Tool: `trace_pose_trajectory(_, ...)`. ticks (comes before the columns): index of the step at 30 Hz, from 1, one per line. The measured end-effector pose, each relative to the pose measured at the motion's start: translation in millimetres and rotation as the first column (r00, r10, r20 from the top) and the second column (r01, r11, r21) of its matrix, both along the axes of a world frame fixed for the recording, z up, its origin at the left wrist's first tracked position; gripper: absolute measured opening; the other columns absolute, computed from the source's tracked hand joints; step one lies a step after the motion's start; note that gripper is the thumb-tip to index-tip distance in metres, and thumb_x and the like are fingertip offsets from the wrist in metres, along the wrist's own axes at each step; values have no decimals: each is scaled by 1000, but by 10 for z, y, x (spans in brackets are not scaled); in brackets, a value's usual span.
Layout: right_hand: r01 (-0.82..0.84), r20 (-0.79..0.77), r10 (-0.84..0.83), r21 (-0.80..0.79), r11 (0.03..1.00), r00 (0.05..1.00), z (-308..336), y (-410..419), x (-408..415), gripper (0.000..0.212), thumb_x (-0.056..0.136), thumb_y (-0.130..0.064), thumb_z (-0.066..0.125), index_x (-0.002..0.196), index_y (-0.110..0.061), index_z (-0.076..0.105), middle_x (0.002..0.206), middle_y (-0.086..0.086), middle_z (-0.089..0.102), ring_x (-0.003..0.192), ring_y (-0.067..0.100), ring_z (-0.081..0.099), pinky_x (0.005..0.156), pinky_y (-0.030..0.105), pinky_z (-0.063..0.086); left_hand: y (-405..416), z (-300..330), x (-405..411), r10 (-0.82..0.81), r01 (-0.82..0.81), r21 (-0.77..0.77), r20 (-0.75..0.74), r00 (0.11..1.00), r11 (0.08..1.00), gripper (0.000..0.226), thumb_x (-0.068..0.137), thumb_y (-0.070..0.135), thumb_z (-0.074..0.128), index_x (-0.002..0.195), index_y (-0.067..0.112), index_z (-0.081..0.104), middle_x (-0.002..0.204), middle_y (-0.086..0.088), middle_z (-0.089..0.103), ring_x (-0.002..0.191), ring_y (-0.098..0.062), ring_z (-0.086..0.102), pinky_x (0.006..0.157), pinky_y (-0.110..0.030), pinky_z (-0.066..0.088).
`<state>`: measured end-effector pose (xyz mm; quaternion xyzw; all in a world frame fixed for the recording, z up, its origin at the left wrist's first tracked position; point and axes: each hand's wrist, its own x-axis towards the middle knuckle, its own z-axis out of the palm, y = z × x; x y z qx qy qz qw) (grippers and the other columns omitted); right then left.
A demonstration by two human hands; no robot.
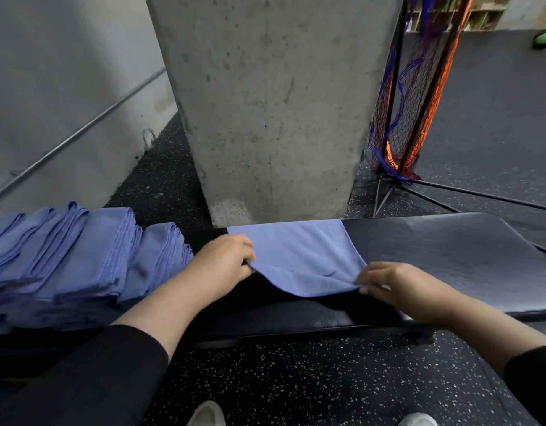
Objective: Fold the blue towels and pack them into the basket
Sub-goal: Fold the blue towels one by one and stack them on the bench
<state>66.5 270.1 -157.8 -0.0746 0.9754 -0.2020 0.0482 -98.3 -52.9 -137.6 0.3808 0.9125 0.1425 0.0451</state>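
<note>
Mid-frame, the left hand (225,256) and right hand (388,282) each pinch a near corner of the towel (296,253) on the bench (450,256).

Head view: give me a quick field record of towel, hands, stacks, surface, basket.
towel: one blue towel spread flat on the bench, near edge lifted
left hand: pinches the towel's near left corner
right hand: pinches the near right corner
stacks: folded blue towels on the left
surface: black padded bench
basket: not in view
</note>
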Motion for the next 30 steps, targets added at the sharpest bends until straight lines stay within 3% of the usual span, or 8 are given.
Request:
trace_pose_trajectory(4, -49, 1, 49, 18, 999, 999, -259, 82, 68, 21, 92, -39, 64, 105, -28, 76, 110, -13, 64, 100, 3, 60, 91, 7, 40, -80, -252, 157, -92, 91, -213, 7, 996, 973, 17, 88, 19, 65, 99, 16, 76, 120, -1, 69, 115, -25, 61, 96, -38, 48)
trace_pose_trajectory(7, -20, -18, 20, 41, 999, 1000, -293, 100, 83, 23, 83, -19, 71, 104, -26, 75, 112, -11, 64, 100, 4, 60, 90, 0, 33, -216, -403, 238, -99, 111, -211, 67, 993, 971, 11, 91, 18, 61, 99, 17, 70, 113, 8, 64, 106, -17, 61, 90, -37, 49)
trace_pose_trajectory(12, 30, -96, -26, 45, 999, 995, -324, 90, 125, 12, 84, -24, 60, 92, -25, 69, 122, -16, 66, 111, 5, 63, 92, 23, 49, -354, -460, 321, -68, 73, -144, 38, 997, 987, 18, 100, 29, 53, 89, 17, 60, 95, 9, 59, 91, -14, 60, 81, -40, 50)
trace_pose_trajectory(15, 125, -49, -123, 47, 991, 991, -209, 50, 167, 15, 88, -32, 54, 98, -29, 65, 97, -17, 71, 91, 10, 66, 81, 25, 51, -405, -338, 381, 31, -13, -167, 104, 994, 986, 32, 104, 38, 46, 80, 17, 52, 81, 3, 57, 78, -18, 56, 73, -38, 47)
trace_pose_trajectory(18, 190, 5, -190, 9, 982, 982, -88, 41, 164, 21, 92, -24, 58, 74, -29, 47, 65, -13, 58, 61, 7, 51, 59, 20, 40, -433, -200, 430, 79, -52, -166, 162, 984, 985, 36, 105, 39, 44, 76, 18, 45, 74, 2, 55, 72, -18, 52, 68, -36, 42)
trace_pose_trajectory(22, 184, 191, -172, -42, 982, 966, 61, -6, 143, 22, 96, -18, 55, 73, -21, 53, 64, -17, 58, 57, 0, 46, 59, 20, 39, -475, -164, 439, 122, -45, -193, 407, 905, 980, 32, 104, 33, 50, 77, 17, 53, 69, 5, 57, 67, -12, 57, 65, -24, 44)
trace_pose_trajectory(25, 193, 286, -161, -88, 977, 944, 109, -61, 135, 18, 96, -19, 54, 83, -17, 66, 68, -8, 63, 59, -2, 47, 61, 19, 41, -487, -183, 454, 158, -45, -182, 677, 719, 982, 28, 104, 26, 51, 79, 14, 52, 69, -9, 58, 61, -23, 65, 65, -32, 55)
trace_pose_trajectory(30, 356, 89, -345, -277, 893, 934, 110, -121, -64, 29, 96, -11, 56, 67, -15, 56, 54, -10, 49, 56, 7, 42, 56, 26, 36, -274, -32, 291, 219, -313, 52, 605, 765, 948, 29, 100, 15, 53, 72, 15, 48, 57, -4, 44, 47, -20, 52, 50, -26, 43)
